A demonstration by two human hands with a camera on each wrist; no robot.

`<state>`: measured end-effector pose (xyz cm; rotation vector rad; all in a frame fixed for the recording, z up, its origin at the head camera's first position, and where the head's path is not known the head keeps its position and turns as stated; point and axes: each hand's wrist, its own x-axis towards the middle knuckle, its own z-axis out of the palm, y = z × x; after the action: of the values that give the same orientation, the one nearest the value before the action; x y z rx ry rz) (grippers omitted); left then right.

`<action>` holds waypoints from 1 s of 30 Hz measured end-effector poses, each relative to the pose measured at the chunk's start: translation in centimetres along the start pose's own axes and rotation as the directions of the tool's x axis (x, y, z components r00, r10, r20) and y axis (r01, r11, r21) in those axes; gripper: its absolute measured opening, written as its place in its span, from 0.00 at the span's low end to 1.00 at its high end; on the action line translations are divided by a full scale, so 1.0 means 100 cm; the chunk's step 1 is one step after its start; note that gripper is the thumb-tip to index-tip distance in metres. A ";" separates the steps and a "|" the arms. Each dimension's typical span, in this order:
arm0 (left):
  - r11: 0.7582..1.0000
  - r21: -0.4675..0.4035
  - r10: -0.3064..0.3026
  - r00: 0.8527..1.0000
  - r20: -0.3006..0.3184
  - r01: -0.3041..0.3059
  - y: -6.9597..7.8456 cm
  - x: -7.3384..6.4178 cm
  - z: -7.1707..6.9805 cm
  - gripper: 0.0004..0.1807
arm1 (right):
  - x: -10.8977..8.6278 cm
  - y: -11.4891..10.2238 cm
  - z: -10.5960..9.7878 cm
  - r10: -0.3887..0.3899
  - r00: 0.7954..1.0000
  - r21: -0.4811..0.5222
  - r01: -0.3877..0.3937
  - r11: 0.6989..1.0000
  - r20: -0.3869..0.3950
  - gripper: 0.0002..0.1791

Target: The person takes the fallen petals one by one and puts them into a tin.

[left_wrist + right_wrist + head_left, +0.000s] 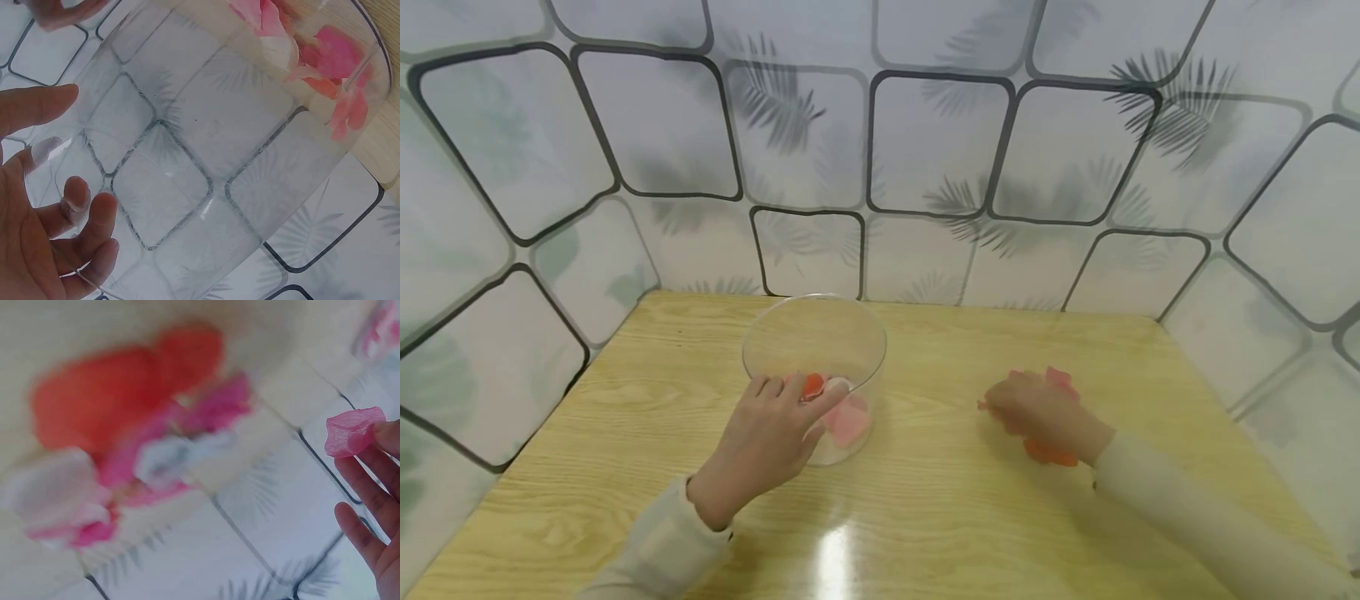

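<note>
R grip [1047,412] pinching a pink petal [354,432]; L grip [767,446] holding a clear container [187,156].

R thumb + fingertips are clamping tog. on the petal, w/ the lower fingers standing free; L fingers are curling at the container's near-L rim. Loose petals [1051,452], red/orange, pink + white, are lying in a pile under and around the R grip, blurred in the R wrist view; can't tell if the hand's touching them. More petals [848,421], pink, white + red, are sitting inside the container at the btm. Container's standing upright on the wood-grain surface [925,517], L of the pile, well apart. Pale sleeves [1180,508] are covering both forearms. Behind, a wall covering [940,142] is showing rounded squares w/ grey leaves.
</note>
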<state>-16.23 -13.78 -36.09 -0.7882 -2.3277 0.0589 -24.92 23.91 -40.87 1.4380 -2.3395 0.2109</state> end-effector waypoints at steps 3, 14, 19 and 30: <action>1.000 -0.002 0.002 1.000 -0.003 -0.002 -0.001 0.000 0.000 0.26 | 0.035 -0.010 -0.029 0.030 0.994 -0.068 -0.037 0.997 -0.101 0.12; 1.000 -0.007 0.004 1.000 -0.020 -0.004 -0.001 0.002 0.001 0.25 | 0.146 -0.024 -0.059 -0.015 0.944 0.012 0.020 1.000 -0.330 0.12; 1.000 -0.004 0.008 1.000 -0.020 -0.008 0.000 0.002 0.001 0.25 | 0.181 -0.040 -0.056 -0.044 0.941 0.064 0.070 0.996 -0.334 0.09; 1.000 0.010 0.007 1.000 0.014 -0.007 -0.001 0.000 0.001 0.29 | 0.210 -0.053 -0.045 -0.010 0.999 0.112 0.015 0.994 -0.048 0.08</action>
<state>-16.30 -13.89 -36.13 -0.7932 -2.3368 0.0788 -27.54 5.61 -28.80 1.4828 -2.3127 0.3750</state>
